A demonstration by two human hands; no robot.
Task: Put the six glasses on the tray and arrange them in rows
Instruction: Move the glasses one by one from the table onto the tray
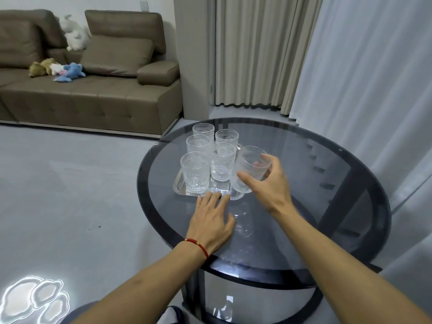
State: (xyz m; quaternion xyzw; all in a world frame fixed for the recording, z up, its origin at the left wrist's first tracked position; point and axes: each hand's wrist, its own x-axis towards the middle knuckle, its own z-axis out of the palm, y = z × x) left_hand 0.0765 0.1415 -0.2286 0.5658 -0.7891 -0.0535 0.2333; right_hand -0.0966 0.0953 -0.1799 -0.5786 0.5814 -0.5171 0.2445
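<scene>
The right hand (268, 183) is gripping the sixth glass (251, 169) tilted beside the tray (178, 187); the left hand (211, 220) is lying open, and the glass is risking knocking its neighbours.

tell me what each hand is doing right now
Left hand: open, flat on the table, fingertips at the tray.
Right hand: holding a tilted glass.

Five glasses (211, 155) stand in rows on the tray (178, 185), mid-frame. The right hand (268, 183) holds a sixth glass (251, 168) tilted at the tray's right edge. The left hand (211, 220) rests flat on the desk (327, 183).

Clear, ribbed pressed glass is seen in the glasses (195, 172); the tray (178, 185) is mirror-polished metal, the worktop (304, 164) glossy smoked glass.
</scene>
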